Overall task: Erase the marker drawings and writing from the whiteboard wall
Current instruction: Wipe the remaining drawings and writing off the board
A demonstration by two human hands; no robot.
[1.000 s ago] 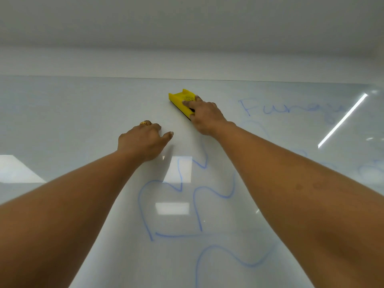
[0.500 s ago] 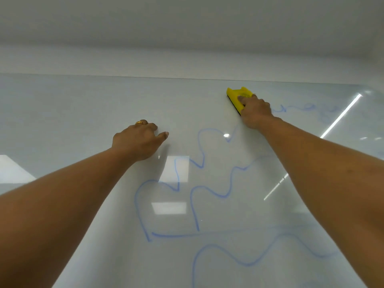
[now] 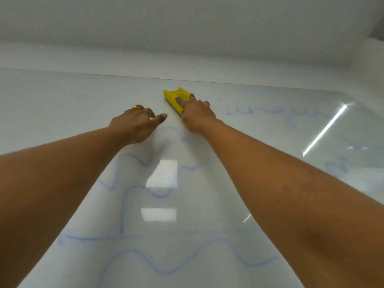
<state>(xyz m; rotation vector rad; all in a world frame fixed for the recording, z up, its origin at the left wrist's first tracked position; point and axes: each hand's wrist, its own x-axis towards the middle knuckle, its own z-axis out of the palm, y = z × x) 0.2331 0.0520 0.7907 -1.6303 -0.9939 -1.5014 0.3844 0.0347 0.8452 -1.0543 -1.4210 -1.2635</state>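
The right hand (image 3: 197, 114) presses a yellow eraser (image 3: 176, 99) flat against the whiteboard wall (image 3: 62, 104), high up near the board's top edge, with the fingers spread over the eraser's back and the palm trailing below it; holding it this way likely lets the whole dark pad bear on the glossy surface, so that a sweep clears a broad band rather than a thin stripe. The left hand (image 3: 136, 123) holds nothing: its fingers are loosely curled, a gold ring (image 3: 137, 107) shows on one of them, and the thumb points toward the eraser, just beside it. It seems to rest on or very near the board, probably as a brace for a reach this high, though whether it touches cannot be told from this angle. Both forearms stretch upward and converge, which suggests the person leans in to work the top of the board first. Much remains to erase: faint blue writing (image 3: 276, 112) lies to the right of the eraser, a wavy blue drawing (image 3: 133, 196) runs between the arms, and another wavy line (image 3: 166, 269) crosses lower down. Bright reflections of ceiling lights sit on the surface and could hide pale marker residue, so faint strokes may call for a second pass.
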